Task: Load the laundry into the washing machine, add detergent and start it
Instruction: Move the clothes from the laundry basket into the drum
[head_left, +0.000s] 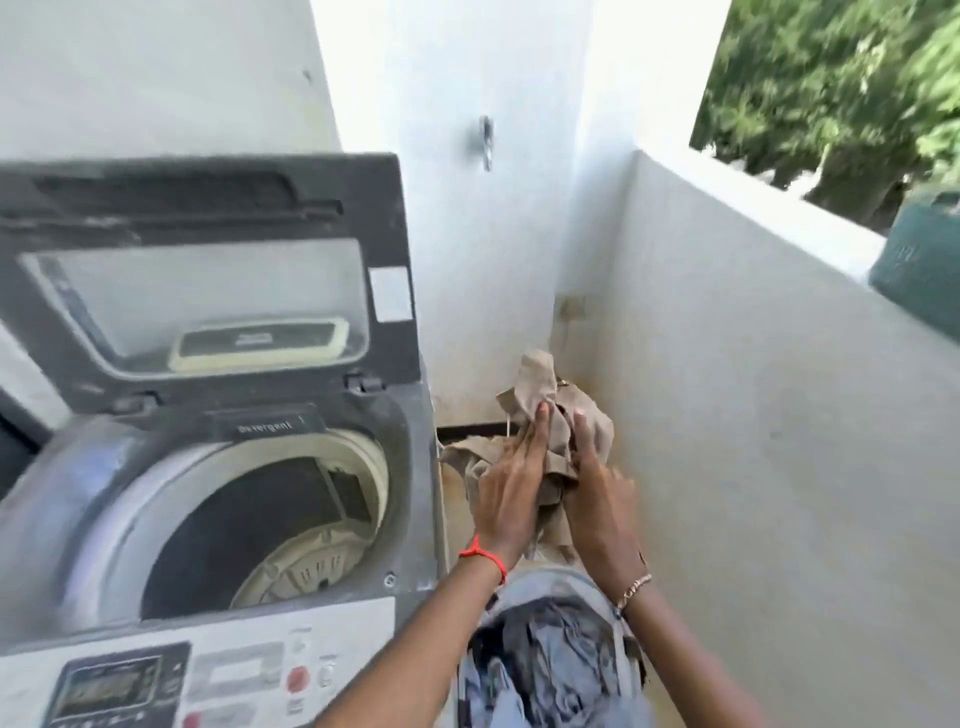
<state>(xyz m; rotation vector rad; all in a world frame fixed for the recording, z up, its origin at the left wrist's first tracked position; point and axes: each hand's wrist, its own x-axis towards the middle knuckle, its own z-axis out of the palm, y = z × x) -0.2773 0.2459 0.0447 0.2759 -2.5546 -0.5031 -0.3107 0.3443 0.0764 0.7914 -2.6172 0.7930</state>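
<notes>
Loading step, first item by the look of it. Tan garment (540, 384) is bunched in the air between both hands, to the right of the washing machine (130, 483), over the laundry basket (550, 578). Left hand (511, 488) has straight fingers pressed flat on the cloth. Right hand (597, 499) is against the other side; its grip is blurred, cannot tell. Lid (208, 270) is up and the drum (249, 525) looks empty. More grey clothes (550, 665) sit in the basket.

To do it well: gather the dangling ends, swing left over the rim, drop loose into the drum, and keep fabric clear of the detergent drawer (265, 427).
</notes>
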